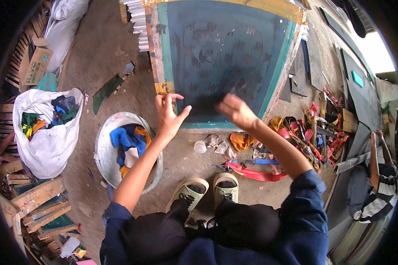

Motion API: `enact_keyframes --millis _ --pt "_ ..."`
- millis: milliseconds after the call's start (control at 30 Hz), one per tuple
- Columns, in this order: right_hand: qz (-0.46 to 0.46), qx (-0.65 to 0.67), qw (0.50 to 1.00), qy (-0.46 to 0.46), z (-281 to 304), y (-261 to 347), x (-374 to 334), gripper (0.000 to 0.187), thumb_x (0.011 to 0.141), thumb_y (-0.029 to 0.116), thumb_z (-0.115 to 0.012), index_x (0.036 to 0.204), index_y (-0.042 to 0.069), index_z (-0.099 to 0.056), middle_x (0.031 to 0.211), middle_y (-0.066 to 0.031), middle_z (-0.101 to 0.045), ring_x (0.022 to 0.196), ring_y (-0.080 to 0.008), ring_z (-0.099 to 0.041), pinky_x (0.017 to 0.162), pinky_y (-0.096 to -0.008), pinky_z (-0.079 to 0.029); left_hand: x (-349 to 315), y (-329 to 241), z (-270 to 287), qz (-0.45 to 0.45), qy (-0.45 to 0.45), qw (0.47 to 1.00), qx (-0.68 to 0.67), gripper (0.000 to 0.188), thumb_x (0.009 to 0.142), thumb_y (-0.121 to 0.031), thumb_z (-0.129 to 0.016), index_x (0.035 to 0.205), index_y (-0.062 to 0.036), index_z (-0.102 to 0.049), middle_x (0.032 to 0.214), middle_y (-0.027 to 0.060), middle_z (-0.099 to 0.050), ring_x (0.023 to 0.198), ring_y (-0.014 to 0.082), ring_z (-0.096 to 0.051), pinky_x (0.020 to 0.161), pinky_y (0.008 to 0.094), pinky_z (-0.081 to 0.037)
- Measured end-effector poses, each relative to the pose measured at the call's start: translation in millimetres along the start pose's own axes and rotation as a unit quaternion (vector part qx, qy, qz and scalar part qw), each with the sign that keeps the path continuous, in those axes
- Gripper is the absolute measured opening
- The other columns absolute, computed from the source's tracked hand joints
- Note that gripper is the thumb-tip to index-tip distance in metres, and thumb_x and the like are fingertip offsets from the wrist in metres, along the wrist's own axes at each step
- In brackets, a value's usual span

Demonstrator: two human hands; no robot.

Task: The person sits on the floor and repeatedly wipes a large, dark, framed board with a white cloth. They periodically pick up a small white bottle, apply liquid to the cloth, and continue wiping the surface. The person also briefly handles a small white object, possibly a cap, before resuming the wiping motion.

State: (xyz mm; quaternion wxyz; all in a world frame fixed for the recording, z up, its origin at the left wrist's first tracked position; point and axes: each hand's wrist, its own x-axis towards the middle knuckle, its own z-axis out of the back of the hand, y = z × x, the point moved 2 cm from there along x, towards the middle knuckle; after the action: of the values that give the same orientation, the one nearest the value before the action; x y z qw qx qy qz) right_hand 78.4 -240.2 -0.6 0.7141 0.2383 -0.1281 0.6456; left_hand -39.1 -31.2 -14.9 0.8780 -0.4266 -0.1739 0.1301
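Observation:
A large framed mesh screen (234, 57), dark blue-grey with teal margins and faint printed outlines, stands before me, its near edge above the floor. Brown tape and smears cover its frame (261, 6). At the near left corner is my left hand (168, 110), thumb and fingers spread apart and holding nothing; whether it touches the frame I cannot tell. Over the near part of the mesh, my right hand (236, 110) has its fingers curled together and blurred by motion. A black patch lies beside its fingertips; whether that is a cloth, ink or shadow is unclear.
A round basin (101, 152) with coloured rags and a white sack (51, 154) of cloth stand on my left. Stained scraps (316, 137) pile up at the right, a clear cup (200, 147) near my shoes. Wood pieces (40, 194) lie far left. Another person (378, 190) is at far right.

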Motion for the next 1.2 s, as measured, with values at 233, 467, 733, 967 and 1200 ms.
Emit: enact_keyframes --millis 233,467,733,967,1200 --pt "-0.04 -0.027 0.999 0.008 -3.0 -5.9 -10.4 0.028 0.062 0.006 -0.061 0.09 0.004 -0.058 0.081 -0.0088 -0.052 0.08 -0.0242 -0.053 0.069 -0.0356 -0.047 -0.4 -0.6 -1.1 0.0 0.002 1.0 0.02 0.038 0.074 -0.018 -0.075 0.102 -0.0097 -0.052 0.098 0.0075 -0.038 0.087 0.0203 -0.04 0.081 0.0338 -0.038" --pt "-0.109 0.0 0.993 -0.033 -19.3 2.1 -24.3 0.032 0.067 0.003 -0.06 0.098 0.003 -0.056 0.083 -0.0104 -0.052 0.086 -0.0282 -0.053 0.078 -0.039 -0.046 -0.1 -5.9 -5.9 -0.012 -0.009 1.0 0.01 0.039 0.073 -0.019 -0.076 0.102 -0.0099 -0.053 0.099 0.0072 -0.038 0.086 0.0204 -0.041 0.081 0.0344 -0.039" --pt "-0.027 -0.039 0.997 0.053 -22.1 15.6 -8.6 0.031 0.065 0.004 -0.06 0.096 0.004 -0.056 0.083 -0.0096 -0.052 0.086 -0.0269 -0.052 0.079 -0.0367 -0.046 0.6 0.5 1.3 -0.002 -0.002 1.0 0.02 0.039 0.073 -0.019 -0.076 0.103 -0.0103 -0.053 0.098 0.0069 -0.038 0.088 0.0206 -0.041 0.083 0.0347 -0.039" --pt "-0.129 -0.006 0.991 0.034 -16.6 11.6 -26.7 0.025 0.067 0.001 -0.06 0.092 0.004 -0.057 0.087 -0.0117 -0.052 0.087 -0.0296 -0.051 0.075 -0.0386 -0.045 0.4 -7.2 -2.9 0.009 0.007 1.0 0.016 0.039 0.073 -0.017 -0.076 0.103 -0.0104 -0.052 0.097 0.0071 -0.038 0.087 0.0205 -0.041 0.081 0.0343 -0.04" --pt "-0.174 -0.002 0.983 -0.056 -13.8 13.9 -29.1 0.019 0.066 -0.002 -0.057 0.083 0.005 -0.054 0.081 -0.0116 -0.049 0.08 -0.029 -0.05 0.069 -0.0386 -0.044 0.1 0.9 0.0 -0.006 -0.005 1.0 0.017 0.04 0.072 -0.016 -0.076 0.104 -0.0107 -0.052 0.097 0.0068 -0.038 0.085 0.0204 -0.04 0.081 0.034 -0.039"
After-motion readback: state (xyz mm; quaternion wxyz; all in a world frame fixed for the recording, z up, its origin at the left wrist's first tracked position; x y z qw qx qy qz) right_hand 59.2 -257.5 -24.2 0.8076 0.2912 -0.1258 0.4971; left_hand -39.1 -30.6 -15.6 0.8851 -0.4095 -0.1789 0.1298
